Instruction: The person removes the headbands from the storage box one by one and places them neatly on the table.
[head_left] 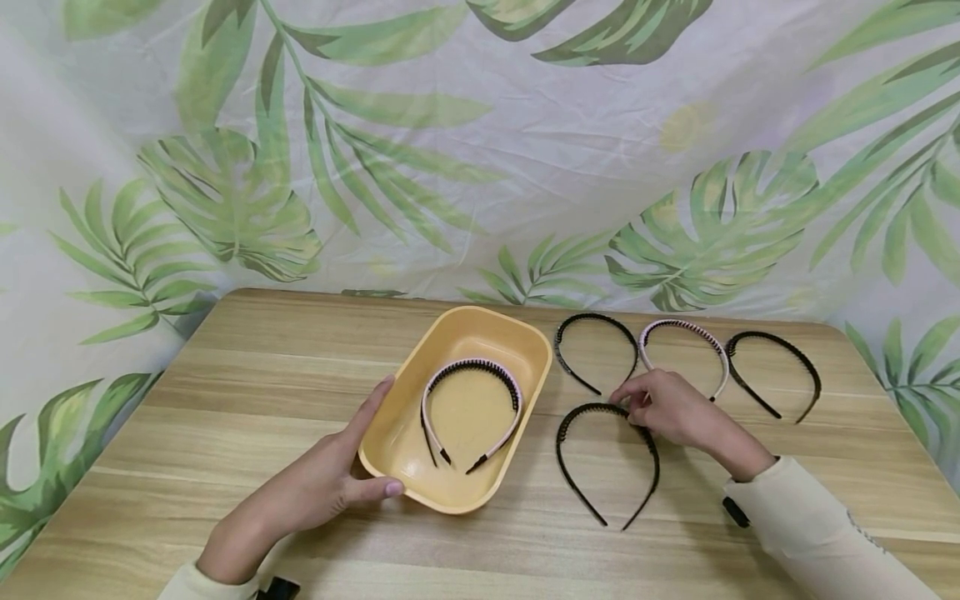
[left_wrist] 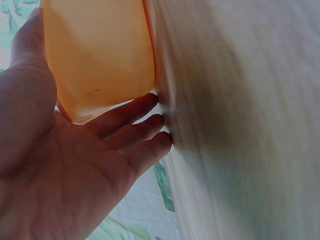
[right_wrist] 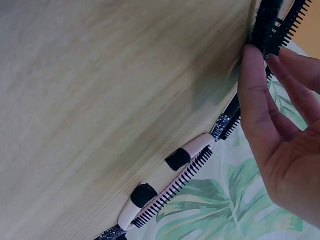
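My left hand (head_left: 326,479) rests against the near left corner of a yellow plastic tray (head_left: 536,350). Its thumb lies along the near side and its straight fingers along the left side. Inside the tray lies a pink toothed headband (head_left: 427,400), with a dark end beside it, perhaps of another headband. My right hand (head_left: 675,408) pinches the top right of a black toothed headband (head_left: 562,467) between thumb and fingers. That headband's open ends point toward me. In the right wrist view the fingers touch its black band (right_wrist: 265,25).
Behind the right hand stand a black headband (head_left: 596,316), a pink-white headband (head_left: 675,323) and another black headband (head_left: 810,371) in a row. The wooden table (head_left: 262,400) ends at a leaf-print cloth (head_left: 450,208) at the back.
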